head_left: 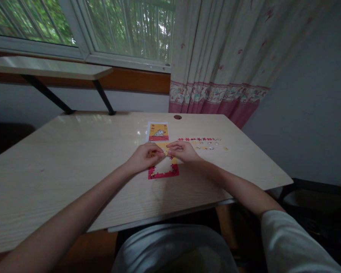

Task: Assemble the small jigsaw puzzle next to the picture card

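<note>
A jigsaw puzzle frame (163,175) with a red lower border and yellow upper part lies on the table, its middle unfilled. Over its upper part my left hand (144,156) and my right hand (185,151) meet with pinched fingertips. A small yellow puzzle piece (166,152) shows between them; the fingers partly cover it. Just beyond the frame lies a reference picture (159,132) of a white animal on yellow and red. Loose puzzle pieces (200,139) are laid out in rows to the right, red ones farthest, yellow and white ones nearer.
The light wooden table (102,151) has a round cable hole (177,117) near its back edge. A raised shelf (51,68) on black legs stands at the back left. Behind are a window and a curtain (216,76). A dark chair (318,189) is at the right.
</note>
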`<state>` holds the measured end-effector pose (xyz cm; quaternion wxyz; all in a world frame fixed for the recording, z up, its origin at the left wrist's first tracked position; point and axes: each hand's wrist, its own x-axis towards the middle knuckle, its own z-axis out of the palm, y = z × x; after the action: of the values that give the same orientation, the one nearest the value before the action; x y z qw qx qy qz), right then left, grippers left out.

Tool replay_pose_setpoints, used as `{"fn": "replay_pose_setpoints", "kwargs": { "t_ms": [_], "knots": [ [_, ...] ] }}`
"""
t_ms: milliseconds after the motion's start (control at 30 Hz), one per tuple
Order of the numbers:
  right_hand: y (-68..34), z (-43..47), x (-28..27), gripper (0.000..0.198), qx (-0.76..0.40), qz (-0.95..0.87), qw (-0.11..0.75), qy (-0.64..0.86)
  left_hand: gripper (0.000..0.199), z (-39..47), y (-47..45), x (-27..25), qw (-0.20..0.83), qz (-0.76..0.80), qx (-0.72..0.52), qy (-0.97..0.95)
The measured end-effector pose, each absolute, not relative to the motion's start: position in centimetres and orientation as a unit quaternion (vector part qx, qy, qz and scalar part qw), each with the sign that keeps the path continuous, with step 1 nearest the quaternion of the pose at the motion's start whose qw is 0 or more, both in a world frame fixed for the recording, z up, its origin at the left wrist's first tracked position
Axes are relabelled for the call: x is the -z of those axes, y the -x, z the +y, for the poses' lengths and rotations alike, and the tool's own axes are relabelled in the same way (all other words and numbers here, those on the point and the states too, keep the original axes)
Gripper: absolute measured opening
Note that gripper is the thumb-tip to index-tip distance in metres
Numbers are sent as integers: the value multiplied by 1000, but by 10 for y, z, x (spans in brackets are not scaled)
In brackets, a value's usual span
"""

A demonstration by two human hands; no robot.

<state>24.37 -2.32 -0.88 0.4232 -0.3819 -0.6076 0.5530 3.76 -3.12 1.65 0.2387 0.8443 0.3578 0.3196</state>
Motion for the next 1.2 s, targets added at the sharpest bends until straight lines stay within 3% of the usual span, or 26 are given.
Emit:
{"fn": "replay_pose_setpoints", "kwargs": {
  "t_ms": [233,500,967,1100,1200],
  "knots": [
    [-240,-28,15,31,-487,-630,449,406,17,-25,-37,-7,312,393,-352,-790],
    [-252,-31,4,15,-139,-803,424,396,17,-13,-32,10,388,424,-396,-716],
    [-255,-29,8,21,33,-861,347,370,18,-20,-33,-1,400,414,-382,-723],
    [-255,-29,9,21,50,-850,374,367,22,-13,-25,-2,354,459,-384,-718],
    [-253,-29,10,19,48,-837,397,373,22,-5,-12,-4,247,486,-364,-755]
  ]
}}
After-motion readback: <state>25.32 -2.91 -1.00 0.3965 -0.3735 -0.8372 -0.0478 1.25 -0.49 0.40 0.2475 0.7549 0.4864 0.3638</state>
